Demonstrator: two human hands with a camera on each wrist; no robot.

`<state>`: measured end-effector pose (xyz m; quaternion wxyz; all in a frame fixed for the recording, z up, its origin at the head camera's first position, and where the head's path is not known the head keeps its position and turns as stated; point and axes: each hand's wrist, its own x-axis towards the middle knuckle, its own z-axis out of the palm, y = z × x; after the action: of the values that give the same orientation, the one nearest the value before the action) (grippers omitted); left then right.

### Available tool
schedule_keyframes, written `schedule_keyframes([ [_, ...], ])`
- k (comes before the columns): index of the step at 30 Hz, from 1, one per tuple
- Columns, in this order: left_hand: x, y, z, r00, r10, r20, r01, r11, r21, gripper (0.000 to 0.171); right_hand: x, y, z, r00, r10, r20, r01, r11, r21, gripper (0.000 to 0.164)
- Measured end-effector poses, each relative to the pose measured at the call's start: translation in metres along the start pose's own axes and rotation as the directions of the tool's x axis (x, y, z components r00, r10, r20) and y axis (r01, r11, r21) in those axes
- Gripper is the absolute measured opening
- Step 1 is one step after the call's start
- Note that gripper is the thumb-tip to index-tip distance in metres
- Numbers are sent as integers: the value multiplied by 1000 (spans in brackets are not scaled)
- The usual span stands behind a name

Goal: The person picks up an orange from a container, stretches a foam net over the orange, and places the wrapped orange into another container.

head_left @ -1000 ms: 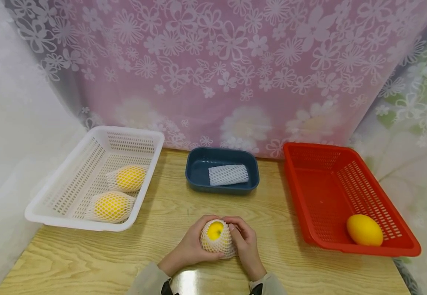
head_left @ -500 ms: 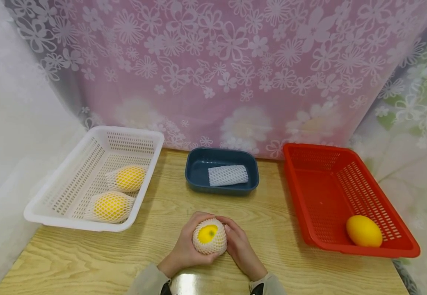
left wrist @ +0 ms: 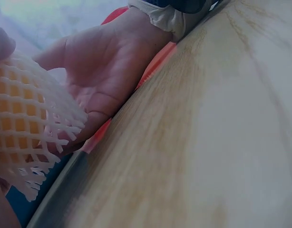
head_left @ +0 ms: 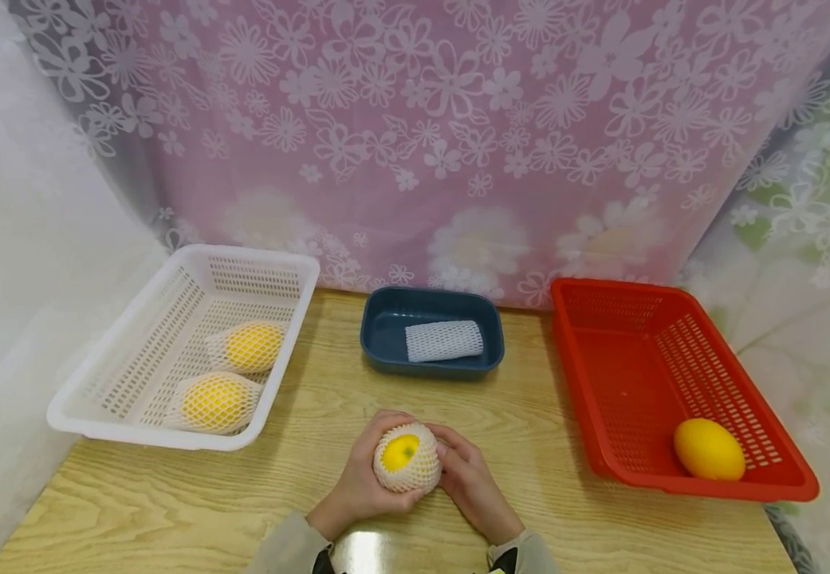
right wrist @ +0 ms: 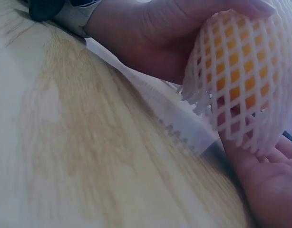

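Observation:
In the head view, a yellow fruit (head_left: pixel 400 453) in a white foam net sleeve (head_left: pixel 425 470) is held just above the table. Its bare top with a small stem spot shows through the sleeve's opening. My left hand (head_left: pixel 371 478) grips it from the left, thumb along the near side and fingers over the far side. On the opposite side, my right hand (head_left: pixel 474 488) holds the sleeve with bent fingers and thumb. The left wrist view shows the right hand's palm (left wrist: pixel 101 64) turned to the fruit, fingers partly hidden behind the sleeve's fringed edge (left wrist: pixel 65 128).
A white basket (head_left: pixel 70 418) at left contains two netted yellow fruits (head_left: pixel 219 401). Behind the hands stands a dark blue tray (head_left: pixel 386 363) with a flat foam net (head_left: pixel 445 341) inside. At right, a red basket (head_left: pixel 601 462) carries one bare yellow fruit (head_left: pixel 709 450).
The netted fruit has shifted slightly left and turned, so more of its bare top faces up. My right thumb and fingers have drawn back from its top to its right side.

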<state>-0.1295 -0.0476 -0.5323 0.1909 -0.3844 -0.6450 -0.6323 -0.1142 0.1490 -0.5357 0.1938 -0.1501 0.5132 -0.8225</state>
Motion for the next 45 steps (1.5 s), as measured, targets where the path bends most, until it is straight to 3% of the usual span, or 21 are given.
schedule_keyframes([
  [7,-10,-10,0,998,-68,9,69,996,-65,75,0,1,-2,1000,4,-6,-4,1000,14,29],
  [14,2,14,-3,995,-97,-3,96,990,-103,60,1,2,-2,1000,-12,28,12,999,33,29],
  [19,-6,2,-2,993,-117,-2,116,985,-130,56,0,0,0,1000,6,28,-6,1000,23,28],
  [21,-11,-6,-2,988,-155,11,155,972,-176,59,0,-1,0,1000,16,20,-16,1000,24,28],
  [26,-11,-5,-2,962,-270,48,273,928,-254,74,-1,-2,1,999,45,-15,-44,999,30,29],
  [30,-10,-3,-1,949,-307,68,314,910,-270,87,-1,-2,0,998,50,-49,-48,998,39,29],
  [36,-10,-4,1,943,-329,53,333,920,-208,92,0,1,0,994,14,-109,-9,999,44,24],
  [39,-11,-3,1,938,-345,16,343,924,-170,87,0,3,2,986,-16,-164,11,999,-31,18],
  [41,-10,-2,0,937,-348,-4,343,925,-163,83,0,4,4,976,-52,-211,24,990,-137,17],
  [45,-10,-2,-1,943,-334,-15,326,930,-171,77,-1,4,7,945,-163,-284,53,933,-357,19],
])
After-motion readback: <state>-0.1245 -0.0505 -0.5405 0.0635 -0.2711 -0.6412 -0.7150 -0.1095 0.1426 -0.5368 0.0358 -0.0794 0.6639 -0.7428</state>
